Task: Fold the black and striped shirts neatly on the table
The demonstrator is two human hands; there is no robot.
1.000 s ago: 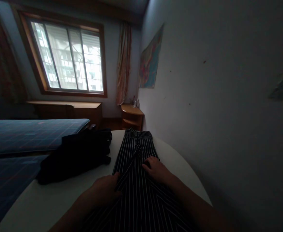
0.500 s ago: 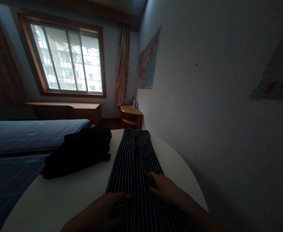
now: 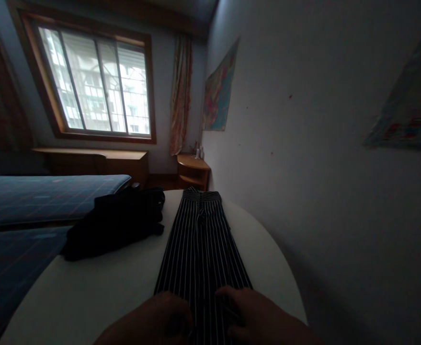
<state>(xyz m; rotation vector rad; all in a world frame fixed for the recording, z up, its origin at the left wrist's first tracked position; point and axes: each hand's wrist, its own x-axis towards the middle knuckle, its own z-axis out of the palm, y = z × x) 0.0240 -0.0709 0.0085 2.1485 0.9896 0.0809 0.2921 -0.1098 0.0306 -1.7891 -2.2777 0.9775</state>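
Note:
Black trousers with thin white stripes (image 3: 201, 244) lie lengthwise over the round table, waistband at the far side and legs running toward me. My left hand (image 3: 160, 316) is on the left leg low in the view, its fingers curled onto the cloth. On the other leg, my right hand (image 3: 253, 311) has fingers and thumb bent around a fold of the fabric. The fingertips of both hands are partly lost in the dark cloth. Left of the trousers rests a crumpled black garment (image 3: 117, 220), touched by neither hand.
The pale round tabletop (image 3: 98, 282) curves close to the white wall (image 3: 332, 206) on the right. At left stands a bed with a blue checked mattress (image 3: 52, 196). Farther back are a wooden desk (image 3: 127, 155), a corner shelf (image 3: 193, 163) and a window (image 3: 95, 86).
Both my hands have slid down the trouser legs toward me. The legs, earlier crumpled with a diagonal fold, now lie straighter and flatter. The black garment stays in place.

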